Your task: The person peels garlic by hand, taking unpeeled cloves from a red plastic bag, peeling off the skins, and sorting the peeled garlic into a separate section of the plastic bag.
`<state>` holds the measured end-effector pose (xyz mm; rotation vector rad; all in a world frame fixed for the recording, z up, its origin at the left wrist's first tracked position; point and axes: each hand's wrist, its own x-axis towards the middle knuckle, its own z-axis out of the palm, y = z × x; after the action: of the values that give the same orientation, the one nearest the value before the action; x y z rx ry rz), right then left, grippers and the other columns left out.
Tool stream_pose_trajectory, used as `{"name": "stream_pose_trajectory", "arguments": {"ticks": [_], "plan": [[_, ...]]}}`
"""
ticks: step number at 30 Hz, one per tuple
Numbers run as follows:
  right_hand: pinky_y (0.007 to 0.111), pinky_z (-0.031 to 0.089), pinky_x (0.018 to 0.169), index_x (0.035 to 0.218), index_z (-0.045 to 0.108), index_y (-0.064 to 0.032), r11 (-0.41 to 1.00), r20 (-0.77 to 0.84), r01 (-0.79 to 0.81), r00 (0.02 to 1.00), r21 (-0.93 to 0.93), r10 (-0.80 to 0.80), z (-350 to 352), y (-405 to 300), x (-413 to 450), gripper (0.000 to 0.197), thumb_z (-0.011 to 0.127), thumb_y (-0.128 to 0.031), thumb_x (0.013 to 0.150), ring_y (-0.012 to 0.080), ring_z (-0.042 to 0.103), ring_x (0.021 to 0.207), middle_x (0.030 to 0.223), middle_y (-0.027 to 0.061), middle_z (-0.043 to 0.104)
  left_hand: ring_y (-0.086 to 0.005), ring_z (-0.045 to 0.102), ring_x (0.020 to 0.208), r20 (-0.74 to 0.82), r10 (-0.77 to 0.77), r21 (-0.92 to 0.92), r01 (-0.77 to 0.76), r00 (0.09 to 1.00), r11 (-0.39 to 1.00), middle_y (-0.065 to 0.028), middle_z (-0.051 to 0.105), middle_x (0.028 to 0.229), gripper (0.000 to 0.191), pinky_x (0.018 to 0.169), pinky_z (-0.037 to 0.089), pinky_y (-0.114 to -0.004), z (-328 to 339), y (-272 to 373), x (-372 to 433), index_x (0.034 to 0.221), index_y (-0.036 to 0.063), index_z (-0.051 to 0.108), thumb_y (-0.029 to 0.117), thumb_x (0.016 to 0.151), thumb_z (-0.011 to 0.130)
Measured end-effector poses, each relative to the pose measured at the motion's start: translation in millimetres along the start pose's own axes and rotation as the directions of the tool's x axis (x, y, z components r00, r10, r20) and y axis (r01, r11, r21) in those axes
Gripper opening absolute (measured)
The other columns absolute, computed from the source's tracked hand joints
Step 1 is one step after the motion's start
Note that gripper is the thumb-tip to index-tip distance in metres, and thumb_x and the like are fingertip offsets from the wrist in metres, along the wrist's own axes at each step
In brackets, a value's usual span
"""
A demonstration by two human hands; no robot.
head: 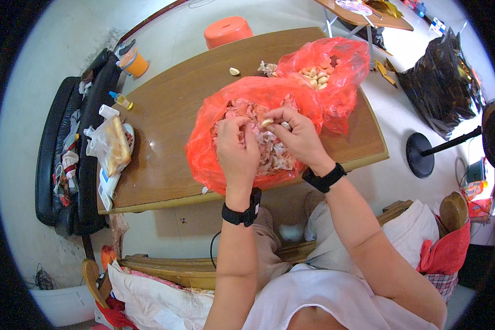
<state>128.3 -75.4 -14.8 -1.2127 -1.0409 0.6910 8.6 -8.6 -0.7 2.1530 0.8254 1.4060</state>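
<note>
My right hand point(293, 130) holds a pale garlic clove point(267, 122) between thumb and fingertips, above an open red plastic bag point(206, 136) of garlic skins and bulbs point(272, 152). My left hand point(239, 150) is just left of it over the same bag, its fingers curled; whether it pinches a bit of skin I cannot tell. Behind to the right, a second red plastic bag point(348, 90) holds many peeled garlic cloves point(319, 77). A single clove point(234, 71) and a garlic bulb piece point(267, 68) lie on the wooden table point(165, 123) beyond the bags.
At the table's left end are a bag of bread point(112, 144), a plate, a white device point(108, 187) and a small bottle point(121, 100). A red plastic stool point(227, 32) stands behind the table, a black sofa point(95, 156) to the left, a fan base point(420, 155) to the right.
</note>
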Motion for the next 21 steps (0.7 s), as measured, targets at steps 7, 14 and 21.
{"name": "stream_pose_trajectory", "arguments": {"ticks": [7, 14, 21], "plan": [[0.022, 0.045, 0.072, 0.100, 0.058, -0.0009, 0.985, 0.006, 0.094, 0.996, -0.145, -0.094, 2.3, -2.2, -2.0, 0.019, 0.054, 0.002, 0.081, 0.0071, 0.055, 0.083, 0.091, 0.0024, 0.062, -0.0214, 0.055, 0.079, 0.044, 0.174, -0.094, -0.169, 0.984, 0.981, -0.0083, 0.056, 0.082, 0.013, 0.068, 0.044, -0.029, 2.1, 2.1, -1.1, 0.082, 0.0031, 0.058, -0.002, 0.071, 0.064], [0.027, 0.048, 0.069, 0.099, 0.057, -0.0015, 0.965, 0.001, 0.106, 0.994, -0.239, -0.109, 0.2, -4.3, -3.7, 0.018, 0.055, -0.001, 0.081, 0.0140, 0.061, 0.078, 0.086, 0.0108, 0.063, -0.0233, 0.055, 0.080, 0.068, 0.213, -0.050, -0.210, 0.975, 0.976, -0.0092, 0.057, 0.080, 0.013, 0.070, 0.045, -0.031, 3.7, -1.3, -1.2, 0.081, 0.0034, 0.058, -0.002, 0.071, 0.064], [0.028, 0.048, 0.066, 0.096, 0.059, -0.0017, 0.959, 0.004, 0.114, 0.993, -0.260, -0.117, -0.1, -7.1, -3.6, 0.016, 0.057, -0.005, 0.081, 0.0152, 0.061, 0.074, 0.083, 0.0114, 0.063, -0.0281, 0.053, 0.080, 0.081, 0.270, 0.031, -0.274, 0.959, 0.961, -0.0102, 0.055, 0.082, 0.010, 0.071, 0.044, -0.036, 2.1, 1.1, 0.4, 0.081, 0.0035, 0.053, -0.001, 0.073, 0.058]]}}
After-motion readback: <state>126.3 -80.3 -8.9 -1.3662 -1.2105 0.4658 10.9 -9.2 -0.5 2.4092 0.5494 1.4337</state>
